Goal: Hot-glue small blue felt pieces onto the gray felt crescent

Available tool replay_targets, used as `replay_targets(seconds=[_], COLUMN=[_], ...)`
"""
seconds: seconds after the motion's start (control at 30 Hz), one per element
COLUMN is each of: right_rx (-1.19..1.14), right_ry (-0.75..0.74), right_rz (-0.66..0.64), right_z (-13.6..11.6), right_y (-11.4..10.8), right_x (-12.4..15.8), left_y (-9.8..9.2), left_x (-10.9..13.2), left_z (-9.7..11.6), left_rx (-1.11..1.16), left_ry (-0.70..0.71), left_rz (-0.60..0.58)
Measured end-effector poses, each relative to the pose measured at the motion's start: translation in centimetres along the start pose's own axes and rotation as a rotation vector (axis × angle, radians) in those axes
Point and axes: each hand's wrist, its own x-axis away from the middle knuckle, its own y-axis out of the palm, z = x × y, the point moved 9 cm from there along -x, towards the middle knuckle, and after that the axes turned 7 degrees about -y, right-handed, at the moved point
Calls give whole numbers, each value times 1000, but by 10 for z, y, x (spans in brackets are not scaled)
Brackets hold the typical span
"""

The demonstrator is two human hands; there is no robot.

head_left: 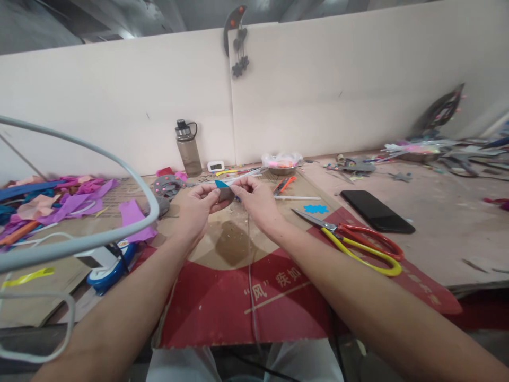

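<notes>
Both of my hands meet above the middle of the work surface. Between the thumb and fingers of my left hand [201, 204] is a small dark grey piece [226, 196], with a blue pointed piece [221, 184] at its upper edge. My right hand [256, 199] pinches the other side of the same grey piece; its fingertips partly cover it. The material is too small to make out. Right of my right hand lies a blue scalloped cut-out [316, 209], and beside it scissors [353, 233] with red and yellow handles lie partly spread.
A red printed board [222, 307] lies in front of me. At right rests a black phone [377, 211]. Scraps of coloured felt [85, 199], a blue-and-white device [111, 265] and a grey curved tube [119, 162] occupy the left. A bottle [189, 151] stands at the back.
</notes>
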Motion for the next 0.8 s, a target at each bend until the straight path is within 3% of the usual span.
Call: replay_targets(seconds=[0.57, 0.8], right_rx=[28, 21], right_ry=[21, 42], right_rz=[-39, -43], right_z=[-4, -4], right_y=[-2, -3], right_x=[-1, -1], left_y=[4, 10], left_x=[3, 2], left_z=[0, -6], left_rx=[-34, 7], left_ry=[-51, -113], left_rz=[-31, -127])
